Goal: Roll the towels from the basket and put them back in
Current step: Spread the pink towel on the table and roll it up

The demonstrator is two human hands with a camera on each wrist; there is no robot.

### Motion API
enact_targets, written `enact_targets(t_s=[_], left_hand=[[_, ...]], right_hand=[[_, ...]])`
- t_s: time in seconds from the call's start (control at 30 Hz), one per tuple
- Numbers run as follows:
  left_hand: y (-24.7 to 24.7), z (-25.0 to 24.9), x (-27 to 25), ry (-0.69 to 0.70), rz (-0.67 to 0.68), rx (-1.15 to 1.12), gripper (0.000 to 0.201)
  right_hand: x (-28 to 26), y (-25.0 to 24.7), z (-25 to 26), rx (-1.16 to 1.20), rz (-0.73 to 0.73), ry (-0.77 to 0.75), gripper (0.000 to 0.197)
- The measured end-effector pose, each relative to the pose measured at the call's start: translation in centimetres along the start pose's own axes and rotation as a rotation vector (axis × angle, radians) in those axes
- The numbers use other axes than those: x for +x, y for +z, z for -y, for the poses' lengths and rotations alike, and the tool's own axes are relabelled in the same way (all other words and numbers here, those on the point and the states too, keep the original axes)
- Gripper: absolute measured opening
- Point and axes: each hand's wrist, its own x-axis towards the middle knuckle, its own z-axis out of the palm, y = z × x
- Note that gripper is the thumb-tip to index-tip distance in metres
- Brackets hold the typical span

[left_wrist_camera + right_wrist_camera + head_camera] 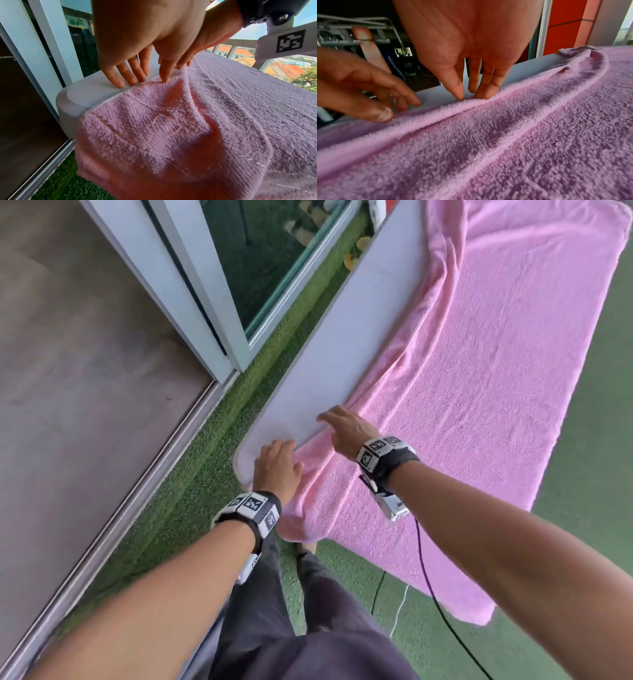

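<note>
A pink towel (pixel 479 405) (pixel 223 121) (pixel 505 135) lies spread over a white table (pixel 342 354) (pixel 82 97) (pixel 436 94), and its near end hangs over the table's edge. My left hand (pixel 277 463) (pixel 147 81) (pixel 393 108) is at the towel's left border by the table's rounded corner. Its straight fingers touch the tabletop and its thumb rests on the cloth. My right hand (pixel 337 422) (pixel 469 94) is a little farther along the same border, fingertips and thumb down on the raised hem. No basket is in view.
A sliding glass door frame (pixel 205 302) and an indoor floor (pixel 68 371) lie to the left. Artificial grass (pixel 191 474) runs between door and table. My legs in dark trousers (pixel 291 611) stand at the table's end. A cable (pixel 435 594) hangs from my right wrist.
</note>
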Motion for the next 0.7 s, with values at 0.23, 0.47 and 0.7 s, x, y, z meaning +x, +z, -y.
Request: enact_targets(t_s=[0.23,0.47,0.7], left_hand=[[-0.4,0.4,0.9,0.077,0.01,-0.033,0.018],[-5.2,4.9,1.5,0.016,-0.018,-0.303,0.014],[-8.2,9.2,1.8,-0.112,-0.085,-0.332,0.013]], right_hand=[[1.7,0.7,-0.7,-0.051,0.018,-0.031,0.03],[6.8,-5.4,-2.2,-0.238,0.005,0.141,0.025],[13.8,-9.8,-0.8,-0.365,-0.153,0.172,0.025]])
